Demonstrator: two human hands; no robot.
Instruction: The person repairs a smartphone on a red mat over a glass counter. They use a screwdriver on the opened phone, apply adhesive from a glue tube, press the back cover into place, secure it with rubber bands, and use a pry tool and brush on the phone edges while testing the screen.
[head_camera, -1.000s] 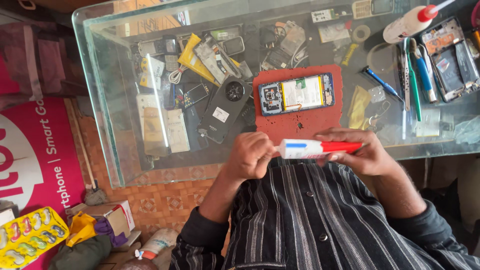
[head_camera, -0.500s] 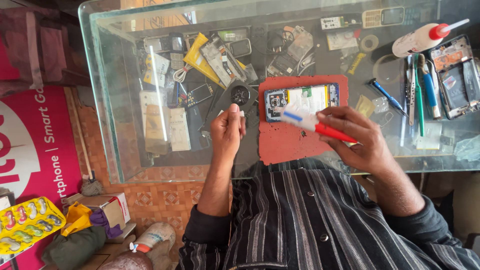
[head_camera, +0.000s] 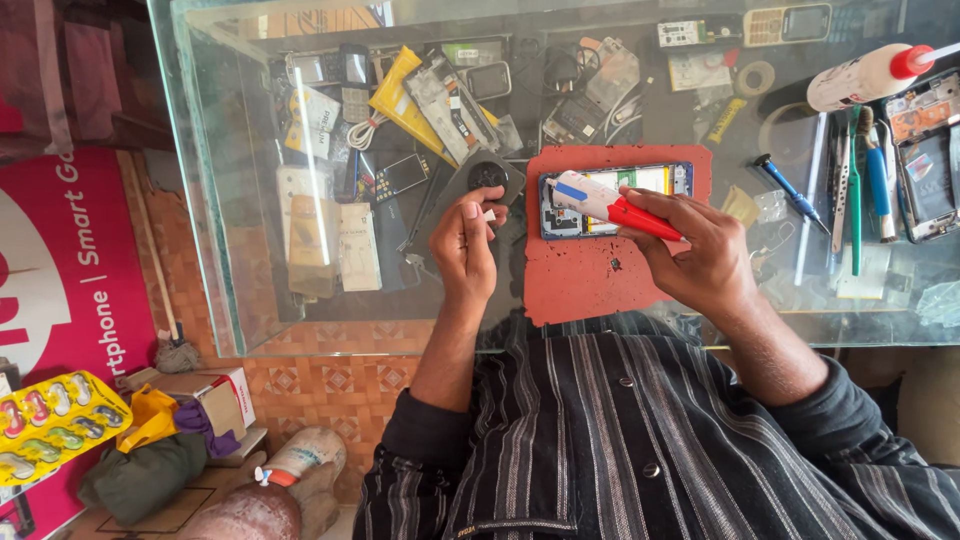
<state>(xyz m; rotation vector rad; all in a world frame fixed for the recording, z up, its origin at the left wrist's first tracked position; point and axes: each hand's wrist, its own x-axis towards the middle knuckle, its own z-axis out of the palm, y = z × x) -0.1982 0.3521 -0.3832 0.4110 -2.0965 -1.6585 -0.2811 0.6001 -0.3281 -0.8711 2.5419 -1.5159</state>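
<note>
Red-tipped, the white glue tube (head_camera: 612, 203) sits pinched in the right hand (head_camera: 700, 255), nozzle angled down over the opened phone (head_camera: 615, 195) on the red mat (head_camera: 600, 275). Left hand (head_camera: 470, 245) hovers beside it, wrist bent, thumb and forefinger nipping a small white cap (head_camera: 489, 214).

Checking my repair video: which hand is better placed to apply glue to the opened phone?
Probably the right hand: it holds the white and red glue tube over the opened phone. The left hand pinches something small beside it.
</note>
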